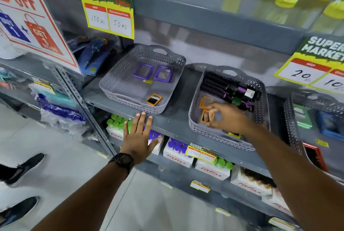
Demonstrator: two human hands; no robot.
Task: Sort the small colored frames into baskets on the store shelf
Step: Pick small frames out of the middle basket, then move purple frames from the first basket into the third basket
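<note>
Three baskets: sitting in a row on the grey shelf [178, 123], each holding small frames.
Left hand [138, 137]: hovering flat with fingers spread wide and holding nothing, fingertips reaching up to the shelf edge just below the left basket [111, 89]; a dark watch [123, 161] is showing on the wrist.
Left basket: holding two purple frames [143, 71] lying side by side toward the back, and one orange frame [154, 99] lying tilted near the front rim.
Middle basket [193, 119]: holding black hair brushes [217, 84] along the back and two orange frames at the front left.
Right hand [229, 117]: reaching into the middle basket, thumb and fingers closing around the nearer orange frame [207, 116]; motion blur is making it hard to say whether the frame is lifting off the floor. The other one [204, 102] is lying just behind it.
Right basket [290, 119]: showing only partly, holding green [302, 117], blue [328, 124] and red [314, 154] frames.
</note>
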